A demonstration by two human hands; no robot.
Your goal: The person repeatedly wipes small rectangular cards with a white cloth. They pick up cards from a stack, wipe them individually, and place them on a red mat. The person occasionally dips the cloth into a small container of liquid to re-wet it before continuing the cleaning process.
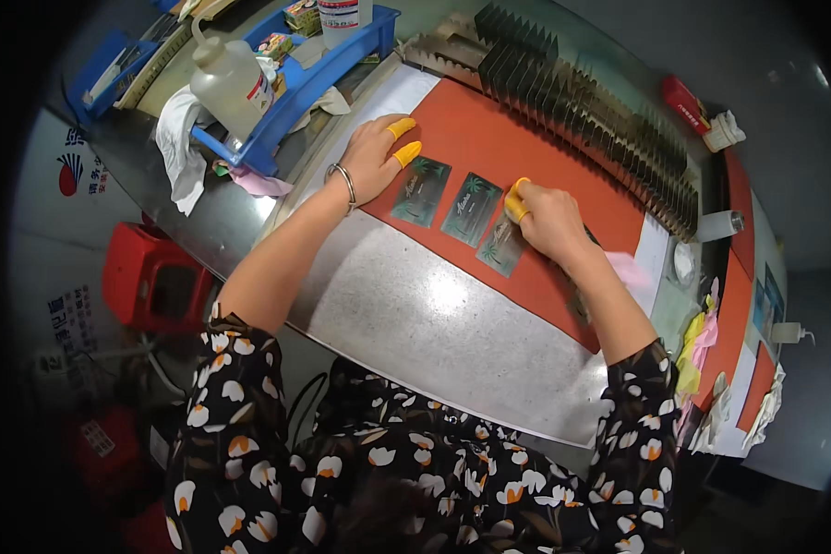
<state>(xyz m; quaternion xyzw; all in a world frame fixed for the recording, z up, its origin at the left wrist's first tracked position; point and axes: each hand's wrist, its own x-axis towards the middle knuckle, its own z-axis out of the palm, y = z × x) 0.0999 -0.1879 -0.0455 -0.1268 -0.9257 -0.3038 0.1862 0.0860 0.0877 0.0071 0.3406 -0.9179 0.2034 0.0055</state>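
Note:
Three dark translucent cards with green palm trees lie side by side on an orange-red mat (545, 152). My left hand (371, 159), with a metal bangle at the wrist and yellow finger cots, rests at the mat's left edge. Its fingers are apart and hold nothing, just above the left card (419, 192). The middle card (471, 209) lies untouched between my hands. My right hand (547, 220), also in yellow finger cots, is closed at the upper end of the right card (501, 247). That card's top is hidden behind the fingers.
A slotted rack of dark upright plates (582, 115) runs along the mat's far side. At the far left, a blue tray (295, 102) holds a squeeze bottle (231, 88). A pink cloth (626, 270) lies beyond my right forearm. A red stool (157, 277) stands left of the table.

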